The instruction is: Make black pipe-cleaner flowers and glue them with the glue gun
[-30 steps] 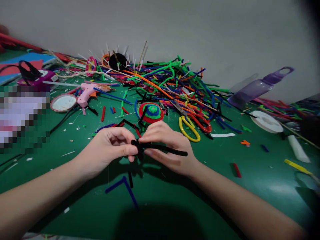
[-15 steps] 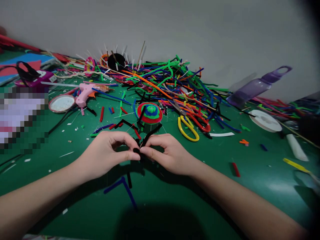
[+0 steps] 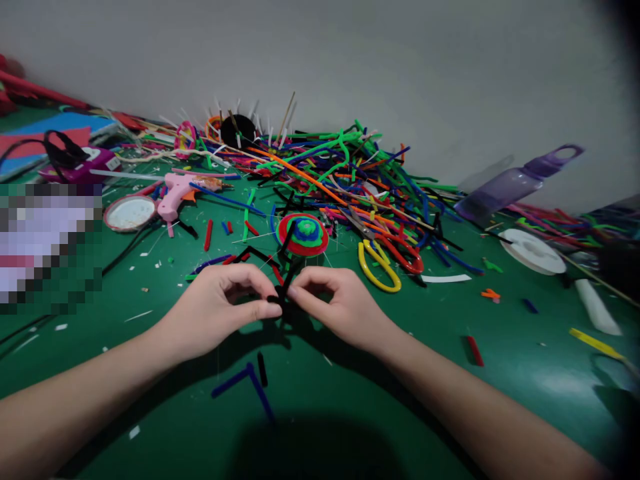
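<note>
My left hand [image 3: 220,310] pinches one end of a black pipe cleaner [image 3: 287,287] between thumb and fingers. Facing it, my right hand [image 3: 340,303] closes thumb and forefinger on the same black piece, which sticks up between the fingertips. Part of it is hidden behind the fingers. Just beyond lies a round disc [image 3: 303,233] of coiled pipe cleaner, red at the rim with blue and green in the middle. A bent blue pipe cleaner [image 3: 250,370] and a short black piece [image 3: 263,370] rest on the table below my hands.
A pink glue gun [image 3: 175,193] lies at the left beside a round white lid [image 3: 131,213]. Scissors with red and yellow handles [image 3: 383,267] sit right of the disc. Behind is a heap of pipe cleaners [image 3: 345,167]. A purple bottle [image 3: 505,187] and a white spool [image 3: 533,252] are at the right.
The black pipe cleaner now stands more upright between my fingers, where it leaned to the right before. My right fingertips have shifted slightly right. The whole view has moved a little.
</note>
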`<state>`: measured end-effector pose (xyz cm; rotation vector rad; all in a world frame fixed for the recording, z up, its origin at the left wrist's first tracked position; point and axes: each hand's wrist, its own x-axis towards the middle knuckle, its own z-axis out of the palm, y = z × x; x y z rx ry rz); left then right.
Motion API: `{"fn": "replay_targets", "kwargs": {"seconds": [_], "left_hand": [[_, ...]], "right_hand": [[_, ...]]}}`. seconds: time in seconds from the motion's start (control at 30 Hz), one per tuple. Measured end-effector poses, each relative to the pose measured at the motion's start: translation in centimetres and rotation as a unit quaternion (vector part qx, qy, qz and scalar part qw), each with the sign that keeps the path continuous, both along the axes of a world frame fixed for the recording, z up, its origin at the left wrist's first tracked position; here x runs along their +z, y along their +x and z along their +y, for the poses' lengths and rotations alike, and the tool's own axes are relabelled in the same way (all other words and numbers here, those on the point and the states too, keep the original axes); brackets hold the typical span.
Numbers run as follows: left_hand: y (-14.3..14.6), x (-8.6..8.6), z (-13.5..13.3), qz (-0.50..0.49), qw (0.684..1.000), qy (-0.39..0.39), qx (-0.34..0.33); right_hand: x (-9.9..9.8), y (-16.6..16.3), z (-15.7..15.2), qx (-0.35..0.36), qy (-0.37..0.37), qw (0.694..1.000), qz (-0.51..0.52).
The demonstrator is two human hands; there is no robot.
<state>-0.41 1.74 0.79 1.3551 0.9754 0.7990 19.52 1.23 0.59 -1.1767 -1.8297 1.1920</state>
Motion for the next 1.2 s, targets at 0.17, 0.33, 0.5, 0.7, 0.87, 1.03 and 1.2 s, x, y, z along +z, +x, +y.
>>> {"fn": "replay_targets", "kwargs": {"seconds": [0.17, 0.33, 0.5, 0.7, 0.87, 1.03, 1.2], "left_hand": [[0.0, -0.7, 0.5, -0.13, 0.986, -0.101, 0.007], [-0.2, -1.3, 0.4, -0.162, 0.97, -0.177, -0.045], [-0.3, -1.5, 0.4, -0.148, 0.971, -0.17, -0.077], [-0.4, -1.1, 0.3, -0.028, 0.996, -0.039, -0.078], [-0.2, -0.5, -0.5, 0.081, 0.962, 0.221, -0.141], [0.1, -0.3, -0.9, 0.045, 0.986, 0.151, -0.053], [0.3, -0.8, 0.0, -0.088, 0.994, -0.05, 0.035]], "right_hand": [[-0.8, 0.9, 0.4, -0.038, 0.269, 0.961, 0.046], [-0.9, 1.0, 0.5, 0.059, 0.355, 0.933, 0.011], [-0.9, 0.4, 0.2, 0.07, 0.326, 0.942, 0.028], [-0.2, -0.1, -0.1, 0.087, 0.038, 0.996, -0.002], [0.1, 0.0, 0.4, 0.126, -0.286, 0.949, 0.039], [-0.6, 0.0, 0.5, 0.103, -0.311, 0.937, 0.123], [-1.0, -0.1, 0.1, -0.005, -0.093, 0.983, 0.157]]}}
